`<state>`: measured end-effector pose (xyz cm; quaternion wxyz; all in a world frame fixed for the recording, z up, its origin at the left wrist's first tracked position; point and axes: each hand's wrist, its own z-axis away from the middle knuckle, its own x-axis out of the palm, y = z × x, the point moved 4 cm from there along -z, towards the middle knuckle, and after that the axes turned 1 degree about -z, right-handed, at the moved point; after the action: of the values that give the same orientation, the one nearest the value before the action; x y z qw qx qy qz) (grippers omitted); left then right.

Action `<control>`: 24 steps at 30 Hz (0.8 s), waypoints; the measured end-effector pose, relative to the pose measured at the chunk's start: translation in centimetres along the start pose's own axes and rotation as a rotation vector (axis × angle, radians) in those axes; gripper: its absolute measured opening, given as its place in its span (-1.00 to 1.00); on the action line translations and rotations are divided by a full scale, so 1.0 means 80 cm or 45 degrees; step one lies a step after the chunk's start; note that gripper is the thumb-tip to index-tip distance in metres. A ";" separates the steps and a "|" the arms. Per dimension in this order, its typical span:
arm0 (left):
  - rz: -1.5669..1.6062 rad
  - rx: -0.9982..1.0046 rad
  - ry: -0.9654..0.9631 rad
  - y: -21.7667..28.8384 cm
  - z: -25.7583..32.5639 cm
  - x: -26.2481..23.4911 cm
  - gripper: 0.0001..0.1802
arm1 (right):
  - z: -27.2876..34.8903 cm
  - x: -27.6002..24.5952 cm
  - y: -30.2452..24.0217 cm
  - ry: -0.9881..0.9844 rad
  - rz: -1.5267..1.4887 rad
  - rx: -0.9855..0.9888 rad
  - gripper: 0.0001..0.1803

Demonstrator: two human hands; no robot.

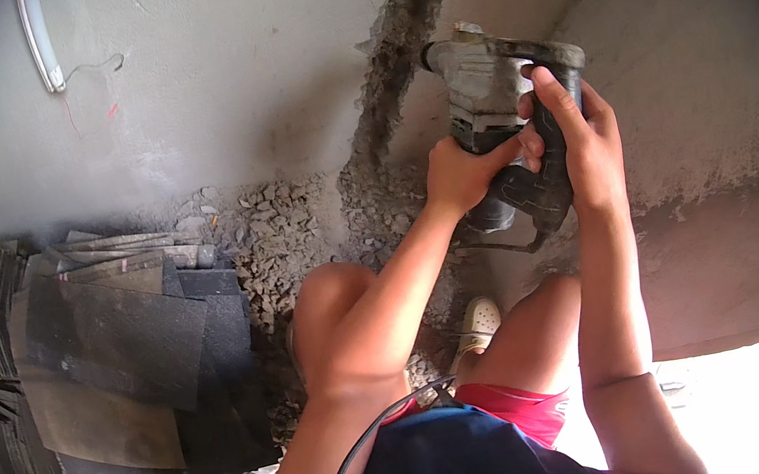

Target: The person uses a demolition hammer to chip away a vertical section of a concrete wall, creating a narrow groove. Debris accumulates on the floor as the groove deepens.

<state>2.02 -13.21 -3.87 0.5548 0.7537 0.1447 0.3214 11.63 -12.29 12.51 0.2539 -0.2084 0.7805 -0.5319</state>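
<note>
While both forearms come up from the bottom of the head view, they meet on a dusty grey rotary hammer (500, 114) held against the wall (246, 57). The left hand (462, 174) is wrapped shut around the lower body of the tool, wrist bent a little, arm stretched out nearly straight across the left knee. The right hand (581, 140) is clamped on the dark rear handle, fingers curled over the top, forearm running almost straight up the picture.

The tool's nose sits at a rough vertical channel (398, 51) cut into the plaster, dark and crumbly inside with ragged edges. The wall itself is smooth pale grey render, stained browner lower down on the right. Below the channel there's a heap of rubble (282, 229), small angular grey chips. To the left, a stack of flat dark tiles (114, 345), matte and dusty, fanned out unevenly. A black cable (362, 453) loops over the lap, across red shorts (521, 407). One pale shoe (478, 321) pokes out between the knees. A white tube (41, 43) hangs on the wall top left.
</note>
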 end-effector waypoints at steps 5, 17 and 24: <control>-0.123 0.042 -0.011 -0.034 -0.020 -0.016 -0.46 | -0.001 0.003 0.037 0.003 -0.126 -0.033 -0.59; -0.683 -0.138 -0.038 -0.050 -0.027 -0.002 -0.02 | -0.022 -0.065 0.104 0.310 0.021 0.387 -0.65; -0.681 -0.170 -0.026 -0.053 -0.023 0.005 -0.02 | -0.022 -0.074 0.113 0.293 0.059 0.333 -0.74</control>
<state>1.76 -10.15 -7.35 0.6698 0.6537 0.3113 0.1646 14.68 -4.36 5.62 0.1999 -0.0934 0.7332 -0.6433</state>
